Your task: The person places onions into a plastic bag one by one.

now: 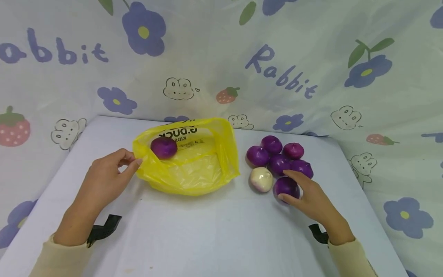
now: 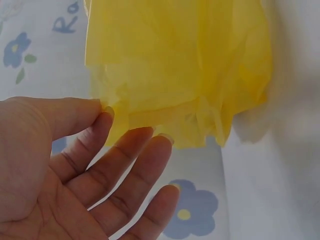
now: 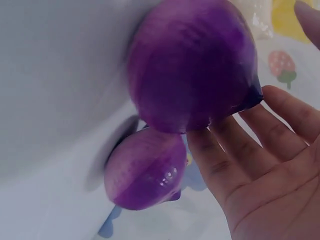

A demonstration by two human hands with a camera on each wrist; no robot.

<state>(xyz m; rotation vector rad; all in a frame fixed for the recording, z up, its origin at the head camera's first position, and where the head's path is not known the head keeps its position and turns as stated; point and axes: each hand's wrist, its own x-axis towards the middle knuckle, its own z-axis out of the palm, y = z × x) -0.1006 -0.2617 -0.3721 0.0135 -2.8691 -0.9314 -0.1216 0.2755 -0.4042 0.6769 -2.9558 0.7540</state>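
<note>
My left hand pinches the left rim of a yellow plastic bag between thumb and forefinger, its other fingers spread in the left wrist view. The bag lies with its mouth toward me, and one purple onion shows at its left inside. My right hand reaches around the nearest purple onion of a group on the table. Seen from the right wrist, the fingertips touch this onion with fingers extended, while the thumb stands off it.
Beside that onion sits a white onion. Several more purple onions cluster behind, close together. The white table ends at a printed cloth backdrop behind the bag. Each wrist wears a black strap.
</note>
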